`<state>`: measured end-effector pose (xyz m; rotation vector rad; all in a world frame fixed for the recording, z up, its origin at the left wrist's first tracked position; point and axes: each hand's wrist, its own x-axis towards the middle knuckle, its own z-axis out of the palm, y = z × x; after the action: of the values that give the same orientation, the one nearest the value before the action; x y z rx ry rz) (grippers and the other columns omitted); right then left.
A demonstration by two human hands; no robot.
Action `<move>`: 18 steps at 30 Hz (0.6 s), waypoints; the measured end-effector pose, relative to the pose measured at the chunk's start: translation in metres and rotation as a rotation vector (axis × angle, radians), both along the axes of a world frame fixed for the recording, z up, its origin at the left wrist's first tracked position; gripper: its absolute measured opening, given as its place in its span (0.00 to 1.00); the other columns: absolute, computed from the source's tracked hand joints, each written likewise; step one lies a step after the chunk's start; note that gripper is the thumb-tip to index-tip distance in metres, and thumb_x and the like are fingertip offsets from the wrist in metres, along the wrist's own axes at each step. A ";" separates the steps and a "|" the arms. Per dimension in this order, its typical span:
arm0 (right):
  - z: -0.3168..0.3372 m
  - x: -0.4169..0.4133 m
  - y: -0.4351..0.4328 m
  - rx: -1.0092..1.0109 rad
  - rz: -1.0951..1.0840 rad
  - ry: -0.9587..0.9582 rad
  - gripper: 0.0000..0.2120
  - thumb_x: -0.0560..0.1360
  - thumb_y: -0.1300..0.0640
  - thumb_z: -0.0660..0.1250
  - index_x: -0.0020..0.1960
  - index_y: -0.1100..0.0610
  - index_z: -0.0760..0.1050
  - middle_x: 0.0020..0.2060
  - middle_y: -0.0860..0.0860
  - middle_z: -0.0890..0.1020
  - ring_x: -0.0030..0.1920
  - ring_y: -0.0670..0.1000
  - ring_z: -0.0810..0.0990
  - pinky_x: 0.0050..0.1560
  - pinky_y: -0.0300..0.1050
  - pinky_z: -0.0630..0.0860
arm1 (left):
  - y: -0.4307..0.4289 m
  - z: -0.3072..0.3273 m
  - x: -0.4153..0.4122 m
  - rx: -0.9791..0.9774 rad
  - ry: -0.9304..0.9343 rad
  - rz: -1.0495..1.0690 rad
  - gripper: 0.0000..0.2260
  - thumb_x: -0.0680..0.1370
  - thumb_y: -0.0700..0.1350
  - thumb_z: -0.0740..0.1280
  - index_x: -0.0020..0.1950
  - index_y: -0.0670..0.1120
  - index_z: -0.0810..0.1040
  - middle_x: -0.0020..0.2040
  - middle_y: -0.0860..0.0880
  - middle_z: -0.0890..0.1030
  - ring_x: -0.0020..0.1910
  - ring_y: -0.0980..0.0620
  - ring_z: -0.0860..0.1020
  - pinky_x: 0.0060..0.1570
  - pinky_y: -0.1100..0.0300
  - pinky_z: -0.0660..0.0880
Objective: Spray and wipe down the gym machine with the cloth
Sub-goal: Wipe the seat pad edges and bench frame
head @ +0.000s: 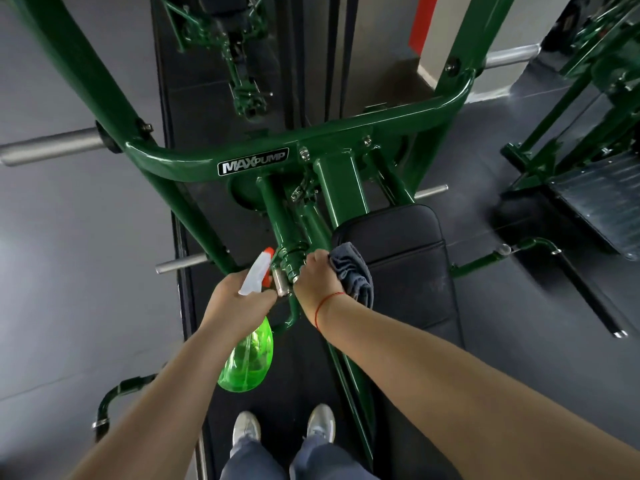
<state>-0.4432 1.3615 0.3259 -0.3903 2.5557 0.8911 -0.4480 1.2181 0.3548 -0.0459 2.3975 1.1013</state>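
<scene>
Two bare forearms (pixel 433 368) reach up from the bottom of the frame. At centre the left hand (pixel 239 303) grips the neck of a green spray bottle (pixel 247 358), whose orange-tipped nozzle points toward the green gym machine (pixel 194 161). Just right of it, the right hand (pixel 317 278) clutches a grey cloth (pixel 353 277) against the machine's lower frame, at the left edge of the black pad (pixel 408 258).

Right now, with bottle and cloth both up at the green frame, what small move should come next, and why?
Probably a short squeeze of the spray bottle trigger. The left hand holds it with the orange nozzle right beside the green pivot tube, while the right hand grips the grey cloth alongside, ready to wipe afterwards.
</scene>
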 end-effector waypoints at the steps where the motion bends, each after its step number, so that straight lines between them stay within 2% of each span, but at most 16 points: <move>1: -0.007 0.004 -0.002 0.021 0.031 -0.029 0.20 0.79 0.49 0.61 0.69 0.55 0.71 0.60 0.52 0.77 0.65 0.59 0.70 0.67 0.54 0.62 | -0.002 0.000 0.001 -0.011 0.006 -0.010 0.13 0.67 0.49 0.64 0.45 0.67 0.70 0.44 0.54 0.76 0.39 0.47 0.77 0.41 0.56 0.70; 2: -0.017 0.010 -0.005 0.041 0.058 -0.070 0.21 0.79 0.49 0.61 0.70 0.55 0.71 0.61 0.52 0.77 0.66 0.59 0.70 0.68 0.55 0.62 | -0.004 -0.001 0.002 -0.010 0.017 -0.032 0.18 0.69 0.48 0.64 0.47 0.73 0.72 0.45 0.56 0.76 0.40 0.50 0.77 0.42 0.56 0.72; 4: -0.037 0.029 -0.008 0.088 0.104 -0.181 0.20 0.78 0.49 0.61 0.68 0.55 0.74 0.62 0.54 0.78 0.66 0.61 0.70 0.70 0.60 0.61 | -0.006 0.001 0.006 -0.022 0.028 -0.055 0.28 0.70 0.48 0.64 0.54 0.84 0.67 0.48 0.60 0.78 0.42 0.52 0.80 0.49 0.52 0.79; 6: -0.055 0.055 -0.009 0.105 0.146 -0.260 0.19 0.79 0.49 0.61 0.67 0.55 0.75 0.63 0.55 0.78 0.66 0.61 0.71 0.70 0.60 0.61 | -0.008 0.002 0.007 -0.032 0.025 -0.046 0.27 0.68 0.50 0.64 0.54 0.85 0.67 0.48 0.60 0.79 0.44 0.48 0.82 0.55 0.46 0.80; 8: -0.059 0.077 -0.002 0.043 0.178 -0.252 0.17 0.79 0.49 0.62 0.63 0.55 0.77 0.60 0.54 0.79 0.62 0.60 0.72 0.65 0.56 0.63 | -0.009 0.000 0.006 -0.014 0.002 -0.038 0.20 0.66 0.52 0.63 0.47 0.80 0.71 0.45 0.56 0.77 0.43 0.46 0.80 0.51 0.49 0.80; 10: -0.050 0.089 0.012 -0.121 0.166 -0.177 0.14 0.78 0.51 0.64 0.60 0.55 0.79 0.58 0.53 0.78 0.61 0.59 0.71 0.65 0.55 0.63 | -0.007 -0.001 0.006 -0.003 -0.018 -0.022 0.11 0.64 0.53 0.63 0.42 0.69 0.71 0.43 0.54 0.75 0.41 0.49 0.77 0.46 0.50 0.78; 11: -0.046 0.090 0.020 -0.244 0.136 -0.119 0.13 0.76 0.53 0.65 0.58 0.55 0.79 0.57 0.53 0.78 0.61 0.59 0.70 0.65 0.55 0.63 | -0.004 -0.002 0.006 -0.005 -0.021 -0.023 0.11 0.64 0.53 0.64 0.43 0.65 0.69 0.43 0.53 0.75 0.40 0.48 0.77 0.44 0.50 0.78; 13: -0.035 0.088 0.036 -0.472 0.074 0.034 0.11 0.69 0.56 0.71 0.52 0.53 0.82 0.52 0.50 0.80 0.58 0.57 0.74 0.61 0.53 0.65 | 0.006 -0.001 0.009 -0.006 -0.018 -0.016 0.09 0.67 0.49 0.66 0.46 0.57 0.73 0.41 0.50 0.76 0.39 0.42 0.78 0.40 0.54 0.73; 15: -0.028 0.082 0.053 -0.656 0.016 0.205 0.16 0.59 0.55 0.76 0.47 0.50 0.83 0.46 0.47 0.81 0.51 0.54 0.77 0.53 0.50 0.70 | 0.016 0.000 0.009 0.000 -0.018 -0.044 0.10 0.71 0.46 0.66 0.49 0.57 0.78 0.38 0.48 0.75 0.37 0.42 0.78 0.39 0.57 0.70; 18: -0.012 0.070 0.078 -0.829 -0.076 0.481 0.17 0.59 0.53 0.75 0.48 0.47 0.82 0.48 0.46 0.79 0.51 0.54 0.75 0.49 0.49 0.71 | 0.027 0.003 0.007 0.003 -0.019 -0.134 0.10 0.69 0.47 0.64 0.49 0.58 0.75 0.36 0.47 0.71 0.33 0.51 0.71 0.37 0.57 0.69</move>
<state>-0.3733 1.4399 0.3143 -0.3209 3.2736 -0.1888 -0.4414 1.2452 0.3575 0.1037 2.3451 1.0383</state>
